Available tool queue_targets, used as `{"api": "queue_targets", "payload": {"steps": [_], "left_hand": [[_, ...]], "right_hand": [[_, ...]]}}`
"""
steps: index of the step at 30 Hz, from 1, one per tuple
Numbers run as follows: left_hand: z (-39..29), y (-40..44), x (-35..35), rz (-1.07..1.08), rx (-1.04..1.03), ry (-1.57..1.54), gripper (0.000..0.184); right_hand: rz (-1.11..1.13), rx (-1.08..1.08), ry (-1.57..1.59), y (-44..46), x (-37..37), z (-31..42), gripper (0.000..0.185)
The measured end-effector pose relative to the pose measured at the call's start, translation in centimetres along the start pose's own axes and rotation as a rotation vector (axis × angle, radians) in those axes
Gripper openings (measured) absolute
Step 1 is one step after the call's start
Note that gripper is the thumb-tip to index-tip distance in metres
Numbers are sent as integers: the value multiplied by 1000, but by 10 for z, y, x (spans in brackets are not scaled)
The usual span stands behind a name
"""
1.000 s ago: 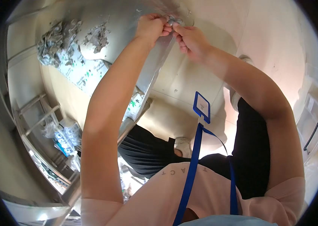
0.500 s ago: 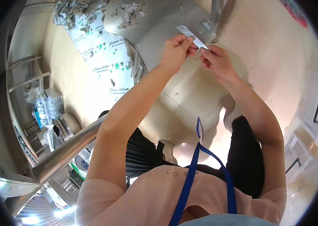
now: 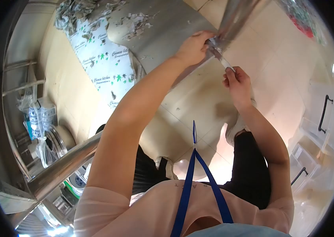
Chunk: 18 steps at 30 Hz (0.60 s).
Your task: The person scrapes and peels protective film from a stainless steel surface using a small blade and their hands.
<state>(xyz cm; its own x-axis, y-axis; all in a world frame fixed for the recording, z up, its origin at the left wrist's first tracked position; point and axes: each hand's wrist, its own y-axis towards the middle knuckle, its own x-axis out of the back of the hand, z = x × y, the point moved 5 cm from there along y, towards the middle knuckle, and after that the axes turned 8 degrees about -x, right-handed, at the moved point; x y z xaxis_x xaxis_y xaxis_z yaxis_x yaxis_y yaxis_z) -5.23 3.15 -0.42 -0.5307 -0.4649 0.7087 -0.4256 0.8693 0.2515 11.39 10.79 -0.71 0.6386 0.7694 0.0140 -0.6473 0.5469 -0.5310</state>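
My right hand (image 3: 238, 83) is closed on one end of a narrow, flat snap-off blade (image 3: 225, 62). The blade's far end reaches the corner of a grey metal panel (image 3: 167, 23), beside a shiny metal leg (image 3: 236, 19). At that corner my left hand (image 3: 196, 48) has its fingers curled over the panel's edge, close to the blade's far end. Crumpled scraps (image 3: 139, 23) of peeled film lie on the panel. Under its left side spreads a white printed sheet (image 3: 109, 59) with green leaves, with more scraps heaped at its top.
At the left a metal rail (image 3: 64, 166) runs past a rack with bagged blue-and-white bowls (image 3: 42, 118). Clear plastic drawers (image 3: 313, 142) with black handles stand at the right. A red and clear plastic bundle (image 3: 301, 23) lies at upper right. My blue lanyard (image 3: 192, 170) hangs down.
My left hand has let go of the blade and moved right to the panel's corner. The right hand, still holding the blade, has moved down and slightly right.
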Motion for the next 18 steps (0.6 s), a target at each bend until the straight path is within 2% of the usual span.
{"api": "queue_targets", "payload": {"steps": [6,8,9,12,13,14,17,18], "left_hand": [[-1,-4,2,13,56,-180,34],[5,-7,-2,-18,164,-315,31],[8,-8,-4,-32,224,-378,29],[15,-12,-2,4,204,-287,26],[18,-17,-2,12,257,-344,25],[21,-21,-1,11,315,-397,24],[18,-34,6,-47,463,-450,20],[7,-26,16,-50,481,-507,18]], "right_hand": [[-233,316,-16,10,70,16,19],[-320,373,49,23,99,45,18],[-357,386,-45,35,112,57,17],[-411,334,-363,72,122,105,13],[-422,530,-362,85,116,118,13],[-426,728,-358,97,109,130,15],[-229,724,-608,153,75,152,11],[-135,828,-576,164,60,157,10]]}}
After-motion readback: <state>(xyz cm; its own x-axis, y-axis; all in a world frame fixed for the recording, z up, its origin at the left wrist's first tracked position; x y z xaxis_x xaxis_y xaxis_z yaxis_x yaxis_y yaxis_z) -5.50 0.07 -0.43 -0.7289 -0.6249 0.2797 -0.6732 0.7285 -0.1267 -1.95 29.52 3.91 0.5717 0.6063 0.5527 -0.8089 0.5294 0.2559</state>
